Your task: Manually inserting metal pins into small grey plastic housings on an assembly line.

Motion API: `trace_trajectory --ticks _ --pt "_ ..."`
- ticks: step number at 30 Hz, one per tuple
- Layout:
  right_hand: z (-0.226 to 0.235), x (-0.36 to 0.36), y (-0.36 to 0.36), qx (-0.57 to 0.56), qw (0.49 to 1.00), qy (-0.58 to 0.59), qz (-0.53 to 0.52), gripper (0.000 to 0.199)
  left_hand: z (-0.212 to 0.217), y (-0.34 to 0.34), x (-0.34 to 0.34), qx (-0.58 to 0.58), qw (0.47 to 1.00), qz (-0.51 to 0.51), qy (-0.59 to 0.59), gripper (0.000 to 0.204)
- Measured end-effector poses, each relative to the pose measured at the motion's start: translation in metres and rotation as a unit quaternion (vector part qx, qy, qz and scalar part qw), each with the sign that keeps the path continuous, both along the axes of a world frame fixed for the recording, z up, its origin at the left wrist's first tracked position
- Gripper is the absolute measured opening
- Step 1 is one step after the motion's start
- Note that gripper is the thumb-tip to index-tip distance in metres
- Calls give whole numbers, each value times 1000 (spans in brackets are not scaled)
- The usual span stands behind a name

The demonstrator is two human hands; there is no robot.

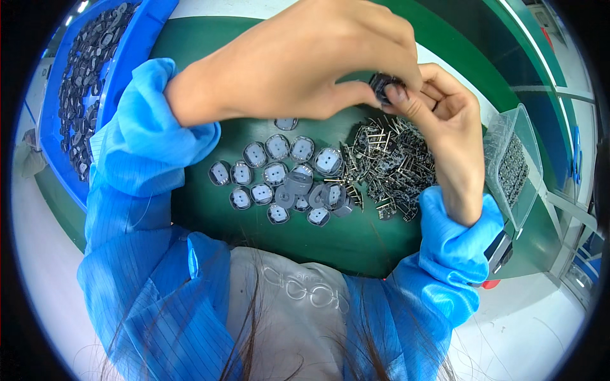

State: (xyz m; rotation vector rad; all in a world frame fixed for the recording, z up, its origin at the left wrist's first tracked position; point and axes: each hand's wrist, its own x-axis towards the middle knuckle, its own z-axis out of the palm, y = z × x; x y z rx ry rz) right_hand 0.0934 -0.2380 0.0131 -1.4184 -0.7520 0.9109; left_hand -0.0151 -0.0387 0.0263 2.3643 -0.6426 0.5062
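A small black rounded part (384, 87) is pinched between my two hands above the green table. My left hand (311, 60) reaches across from the left, its thumb against the part's left side and its other fingers curled over it. From the right, my right hand (448, 117) presses a thumb and bent fingers on the same part. My fingers hide much of it. Below lie several rounded black housings (277, 147) with light grey centres, some piled together. Beside them, under my right hand, is a heap of small black circuit boards with metal pins (394, 162).
A blue bin (121, 70) full of dark rounded parts stands at the far left. On the right, a clear plastic tray (532, 136) holds many small dark pieces. A dark object (501, 251) with a red piece beside it sits at the right table edge.
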Motion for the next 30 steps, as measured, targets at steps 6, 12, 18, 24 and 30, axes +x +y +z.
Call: trace_trajectory --ticks 6,12,18,24,30 --pt "-8 16 -1 19 996 87 24 21 -18 10 30 -183 975 -124 -25 36" --pt "-5 16 4 19 1000 1 -8 25 -15 14 35 -135 984 -103 -54 33" --pt "-12 16 3 -52 916 -397 0 40 -35 69 62 -19 987 156 32 30" --pt "-21 9 5 -87 896 -434 27 26 -89 84 81 41 956 279 -85 40" --pt "-12 29 -10 -98 912 -370 -144 33 -36 38 53 22 978 -124 164 61"
